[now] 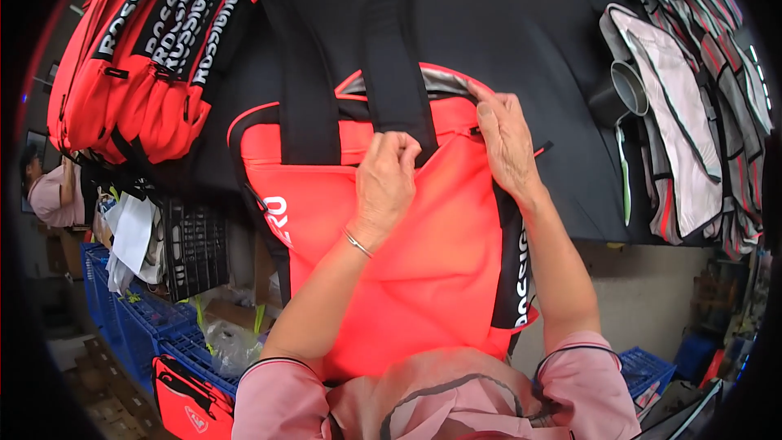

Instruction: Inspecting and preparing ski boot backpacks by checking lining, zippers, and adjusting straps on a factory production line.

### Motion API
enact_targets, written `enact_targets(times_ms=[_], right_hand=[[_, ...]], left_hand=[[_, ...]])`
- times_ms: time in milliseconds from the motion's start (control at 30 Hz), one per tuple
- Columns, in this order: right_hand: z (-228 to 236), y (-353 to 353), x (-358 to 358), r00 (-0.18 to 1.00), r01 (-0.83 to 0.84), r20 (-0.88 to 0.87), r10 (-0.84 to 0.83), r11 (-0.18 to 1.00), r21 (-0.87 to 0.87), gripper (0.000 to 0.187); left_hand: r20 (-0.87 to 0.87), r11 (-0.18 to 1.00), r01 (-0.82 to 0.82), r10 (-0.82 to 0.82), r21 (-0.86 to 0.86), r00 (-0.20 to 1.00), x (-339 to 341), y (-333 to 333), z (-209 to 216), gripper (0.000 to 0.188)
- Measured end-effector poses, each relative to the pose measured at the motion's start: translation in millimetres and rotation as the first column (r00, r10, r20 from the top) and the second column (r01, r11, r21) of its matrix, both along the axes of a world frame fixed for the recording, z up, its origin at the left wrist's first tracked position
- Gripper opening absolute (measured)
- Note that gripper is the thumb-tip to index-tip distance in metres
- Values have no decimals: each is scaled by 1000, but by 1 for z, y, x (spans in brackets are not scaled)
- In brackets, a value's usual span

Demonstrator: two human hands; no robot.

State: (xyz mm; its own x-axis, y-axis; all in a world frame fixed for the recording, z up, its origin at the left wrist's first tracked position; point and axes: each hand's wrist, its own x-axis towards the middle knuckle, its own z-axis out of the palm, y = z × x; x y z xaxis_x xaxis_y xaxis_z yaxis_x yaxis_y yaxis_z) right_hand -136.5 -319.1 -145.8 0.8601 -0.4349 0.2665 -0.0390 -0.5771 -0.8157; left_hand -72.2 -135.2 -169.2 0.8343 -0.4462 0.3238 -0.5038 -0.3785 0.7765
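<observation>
Red bag (423, 277), open at the top

The bag lies with its top on a black table (521, 24), and its low part hangs over the near edge, by the wearer's pink shirt (586, 383). Its mouth shows a shiny silver lining (444, 81). Two black straps (309, 106) run up from it.

The left hand (389, 175) has its fingers bunched close together, by the low end of one strap; I cannot tell if they pinch any cloth. The right hand (505, 134) has a narrow grip, thumb and finger holding the rim at the right of the mouth.

To the right are a dark cup (607, 106), a thin green and white stick (626, 183) and grey pieces (672, 114). A red pile (155, 81) sits up left. Below it are a black crate (195, 248) and blue crates (102, 277). Far left is another person (55, 194).
</observation>
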Motion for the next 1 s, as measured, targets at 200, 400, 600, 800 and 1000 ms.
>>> enact_targets(times_ms=[200,400,600,800,1000], right_hand=[[-7,1,3,996,12,90,-17,998,56,40],[-7,6,0,994,44,95,-49,997,56,38],[-8,8,-1,991,58,116,-62,998,38,38],[-13,7,1,991,70,119,-68,997,-20,37],[-13,5,-1,988,23,148,-32,998,58,34]], left_hand=[[4,997,-16,16,-80,1000,-7,0,7,24],[-56,1000,10,-11,-20,998,-8,-1,8,26],[33,999,50,-50,5,998,-8,-5,9,25],[104,979,148,-163,142,981,2,-12,5,18],[189,995,25,-43,100,981,-6,-10,-3,6]])
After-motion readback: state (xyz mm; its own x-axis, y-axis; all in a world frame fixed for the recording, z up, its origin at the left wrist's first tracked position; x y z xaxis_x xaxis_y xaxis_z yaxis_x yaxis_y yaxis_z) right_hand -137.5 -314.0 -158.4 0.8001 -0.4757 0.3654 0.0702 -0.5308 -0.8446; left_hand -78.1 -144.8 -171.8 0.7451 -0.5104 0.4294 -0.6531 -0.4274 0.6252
